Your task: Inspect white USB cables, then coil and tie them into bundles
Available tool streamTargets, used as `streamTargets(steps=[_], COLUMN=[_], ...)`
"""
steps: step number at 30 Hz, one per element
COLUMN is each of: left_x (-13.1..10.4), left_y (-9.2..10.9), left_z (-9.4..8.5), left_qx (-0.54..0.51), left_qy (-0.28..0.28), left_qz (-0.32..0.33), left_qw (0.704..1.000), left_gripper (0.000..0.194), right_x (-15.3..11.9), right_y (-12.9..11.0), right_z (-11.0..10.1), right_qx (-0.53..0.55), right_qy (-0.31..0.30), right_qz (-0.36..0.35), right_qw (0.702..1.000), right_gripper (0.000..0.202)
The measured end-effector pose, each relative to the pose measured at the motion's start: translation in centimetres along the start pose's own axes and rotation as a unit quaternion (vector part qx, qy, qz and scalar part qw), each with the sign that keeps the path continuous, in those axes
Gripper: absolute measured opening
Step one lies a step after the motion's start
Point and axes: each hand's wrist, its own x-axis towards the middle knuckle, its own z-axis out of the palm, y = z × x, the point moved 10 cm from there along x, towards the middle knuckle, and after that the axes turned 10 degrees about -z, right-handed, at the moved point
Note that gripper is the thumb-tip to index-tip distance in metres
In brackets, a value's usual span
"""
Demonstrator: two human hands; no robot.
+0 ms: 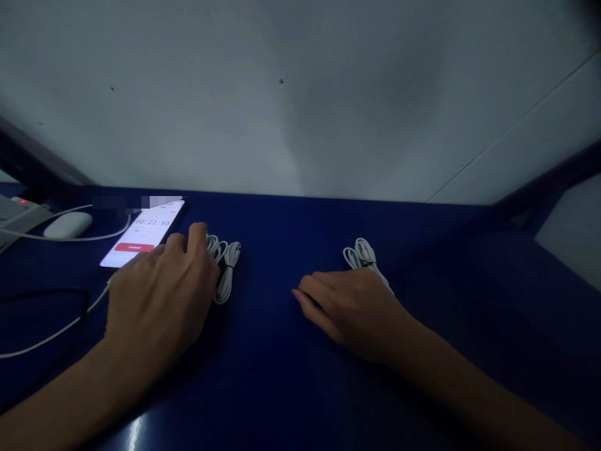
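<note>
My left hand (164, 291) is curled downward over the blue table, its fingers closed at the edge of a coiled white cable (215, 245) that is partly hidden behind them. Touching or just beside that coil lies another coiled white cable (230, 266), bound at the middle with a dark tie. Over on the right, my right hand (350, 307) rests low with its fingers drawn together and nothing visible in them. Behind its knuckles lies a tied white cable (365, 254), whose lower part the hand covers.
A lit phone (141, 235) showing a running timer lies beyond my left hand. Left of it are a white rounded case (69, 225), loose white cords (51, 341) and a black cord (44, 291). A pale wall (282, 138) closes off the back of the blue table (277, 363).
</note>
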Motion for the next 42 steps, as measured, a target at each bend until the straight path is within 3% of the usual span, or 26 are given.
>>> streamTargets(steps=[8, 13, 16, 18, 21, 25, 29, 31, 33, 37, 42], left_x=[0.0, 0.0, -1.0, -2.0, -3.6, -4.7, -4.6, -4.7, -4.8, -5.2, -5.1], left_y=[-0.5, -0.9, 0.3, 1.6, 3.4, 5.4, 6.3, 6.8, 7.1, 7.5, 7.5], left_z=[-0.4, -2.0, -1.9, -1.1, 0.5, 2.2, 3.0, 3.0, 3.0, 3.3, 3.4], left_qx=[-0.047, -0.195, -0.400, -0.539, -0.649, -0.721, -0.777, -0.789, -0.793, -0.792, -0.789], left_qy=[-0.012, 0.028, -0.023, -0.108, -0.221, -0.314, -0.347, -0.367, -0.387, -0.416, -0.423], left_qz=[-0.026, -0.051, -0.002, 0.025, 0.026, 0.021, -0.007, -0.005, -0.004, -0.002, -0.006], left_qw=[0.998, 0.979, 0.916, 0.835, 0.728, 0.617, 0.525, 0.492, 0.470, 0.447, 0.447], left_gripper=[0.041, 0.049, 0.051, 0.042, 0.035, 0.036, 0.037, 0.036, 0.037, 0.042, 0.044], right_x=[-0.1, 0.0, -0.1, -0.2, -0.4, -1.0, -1.2, -1.0, -0.8, -1.0, -1.6], right_y=[-0.1, -0.1, 0.3, 0.6, 1.3, 2.0, 1.9, 1.5, 1.2, 1.2, 1.4], right_z=[0.3, 0.0, -0.3, -0.7, -1.2, -0.3, 0.6, 0.9, 1.1, 1.6, 2.4], right_qx=[0.002, 0.001, 0.039, 0.069, 0.181, 0.391, 0.549, 0.627, 0.672, 0.655, 0.632], right_qy=[-0.022, -0.007, 0.012, 0.027, 0.056, 0.065, 0.071, 0.087, 0.096, 0.083, 0.048], right_qz=[0.002, 0.002, 0.031, 0.057, 0.101, 0.182, 0.224, 0.223, 0.215, 0.230, 0.286], right_qw=[1.000, 1.000, 0.999, 0.996, 0.977, 0.900, 0.802, 0.742, 0.702, 0.715, 0.719], right_gripper=[0.042, 0.043, 0.042, 0.037, 0.022, 0.020, 0.022, 0.018, 0.012, 0.019, 0.027])
